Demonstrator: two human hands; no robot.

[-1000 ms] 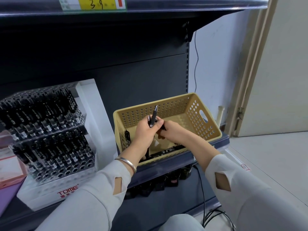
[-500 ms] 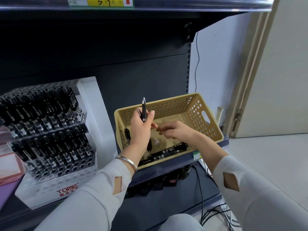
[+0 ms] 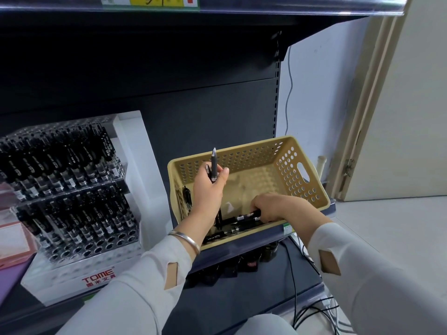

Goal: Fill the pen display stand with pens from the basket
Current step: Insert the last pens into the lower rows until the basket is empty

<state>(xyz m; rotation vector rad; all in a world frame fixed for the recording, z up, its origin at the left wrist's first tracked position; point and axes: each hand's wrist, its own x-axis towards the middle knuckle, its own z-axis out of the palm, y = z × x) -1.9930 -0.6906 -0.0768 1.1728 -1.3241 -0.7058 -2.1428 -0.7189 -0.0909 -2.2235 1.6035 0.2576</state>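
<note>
"TOME" in red on the white base of the pen display stand [image 3: 72, 274]. 1 line of red Chinese characters sits under it, too small to read. Yellow price tag [image 3: 157, 0] on upper shelf edge: handwritten digits, tops cut off by the frame, possibly 5 and 9. Small sticker [image 3: 287, 229] on lower shelf edge below the basket [image 3: 302, 151]: illegible. White print on stand pens [image 3: 72, 155] and basket pens [image 3: 244, 217]: too fine to read.

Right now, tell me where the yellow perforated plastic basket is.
The yellow basket sits centre-right in the head view, on the dark metal shelf, right of the clear acrylic pen display stand.
</note>
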